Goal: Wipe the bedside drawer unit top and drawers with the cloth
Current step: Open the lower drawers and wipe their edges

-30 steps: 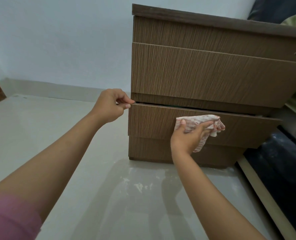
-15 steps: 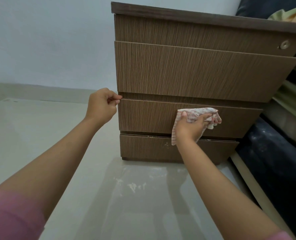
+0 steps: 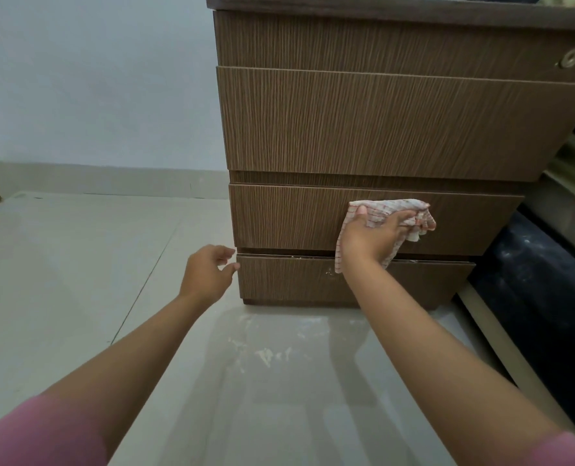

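While our right hand (image 3: 368, 242) presses the cloth (image 3: 385, 218) flat against the front of the middle drawer (image 3: 286, 216), its fingers (image 3: 402, 218) reach rightward and curl into the bunched fabric, gripping it, with the thumb lying up along the cloth's left edge. We see a thin, soft cloth, white with a fine red check, crumpled at the fingertips and hanging in a loose flap down past our wrist onto the top edge of the bottom drawer (image 3: 289, 279).

Our left hand (image 3: 207, 275) holds nothing; its fingers (image 3: 225, 253) are loosely bent and slightly spread, and the lowest fingertip sits at the left corner of the bottom drawer, whether touching or just short of it we cannot tell.

We face the bedside drawer unit (image 3: 380, 122), a boxy piece in brown laminate with fine vertical grain lines, flat handleless fronts and a darker top slab. A small round metal lock (image 3: 569, 58) sits at the upper right. Pale specks mark the bottom drawer's face and top edge. The glossy, pale tiled floor (image 3: 78, 264) reflects the unit and carries whitish smears just before it. Pink sleeves (image 3: 44, 432) cover our upper arms.
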Action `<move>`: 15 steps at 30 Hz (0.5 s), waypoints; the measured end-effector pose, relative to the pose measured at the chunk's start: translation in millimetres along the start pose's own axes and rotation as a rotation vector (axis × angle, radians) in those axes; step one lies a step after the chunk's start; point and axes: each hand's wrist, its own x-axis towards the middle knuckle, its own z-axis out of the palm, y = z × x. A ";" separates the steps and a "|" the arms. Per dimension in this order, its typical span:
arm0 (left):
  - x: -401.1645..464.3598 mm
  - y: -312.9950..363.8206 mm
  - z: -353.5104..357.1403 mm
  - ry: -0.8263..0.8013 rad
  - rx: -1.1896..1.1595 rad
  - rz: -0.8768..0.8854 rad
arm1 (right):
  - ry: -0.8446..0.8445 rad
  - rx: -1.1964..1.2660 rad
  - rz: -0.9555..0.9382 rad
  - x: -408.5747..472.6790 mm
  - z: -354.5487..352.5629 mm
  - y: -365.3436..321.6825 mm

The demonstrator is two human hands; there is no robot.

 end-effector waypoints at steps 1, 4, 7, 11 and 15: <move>0.7 -2.9 2.1 -0.005 -0.003 -0.008 | 0.002 0.003 0.006 0.4 0.9 0.3; 4.2 -4.8 7.1 0.002 -0.033 -0.029 | 0.013 -0.002 0.009 2.2 3.1 1.8; 6.8 -3.2 10.7 0.002 -0.073 -0.068 | 0.026 -0.016 0.000 5.2 4.8 3.7; 12.5 -4.2 10.7 0.000 -0.098 -0.071 | 0.027 -0.018 -0.001 6.4 5.9 4.9; 16.1 -3.4 8.0 -0.023 -0.096 -0.061 | 0.028 -0.025 -0.005 6.4 5.4 7.7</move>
